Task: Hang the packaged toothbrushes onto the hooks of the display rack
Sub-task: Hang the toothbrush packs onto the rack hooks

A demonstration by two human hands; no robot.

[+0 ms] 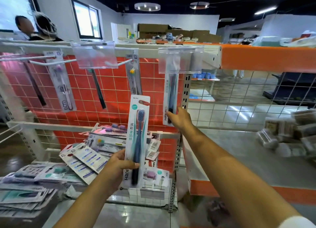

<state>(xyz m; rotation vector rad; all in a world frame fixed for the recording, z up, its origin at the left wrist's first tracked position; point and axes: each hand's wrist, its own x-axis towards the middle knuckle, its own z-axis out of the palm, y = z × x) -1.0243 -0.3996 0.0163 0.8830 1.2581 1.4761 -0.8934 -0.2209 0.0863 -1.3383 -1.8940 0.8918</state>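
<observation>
Gripping an upright toothbrush pack, left hand holds its base.

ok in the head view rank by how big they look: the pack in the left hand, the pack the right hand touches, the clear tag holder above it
1. Pack in the left hand, though nearest the camera.
2. Pack the right hand touches.
3. Clear tag holder; close to the second, so unsure.

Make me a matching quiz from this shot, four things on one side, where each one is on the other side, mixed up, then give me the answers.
Things
1. blue toothbrush pack
2. hanging pack
3. loose packs
4. clear tag holder

Places
A. piled on the lower shelf
B. held upright in the left hand
C. clipped at a hook's front end
D. on the rightmost hook, right hand at its bottom

Pairs: 1-B, 2-D, 3-A, 4-C
</observation>
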